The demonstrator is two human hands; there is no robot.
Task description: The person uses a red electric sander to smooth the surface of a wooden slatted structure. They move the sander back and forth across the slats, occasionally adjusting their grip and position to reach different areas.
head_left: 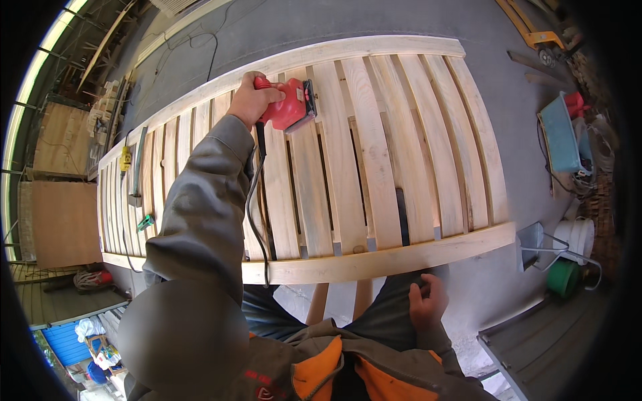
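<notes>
Grey floor (301, 28) surrounds a pale slatted wooden frame (381, 261). Fingers of the left hand (253, 100) wrap the red power sander's (289, 107) handle, its body projecting rightward from the grip over the slats, small casing label unreadable; right hand (428, 304), loosely parted, beside dark trousers (394, 307).

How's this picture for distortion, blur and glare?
Head view, centre: red handheld power sander reasonably sharp; head view, front: pale slatted wooden frame's rail bowed; head view, left edge: bright whitish strip glaring; head view, lower left: smooth grey round patch blurred out.
</notes>
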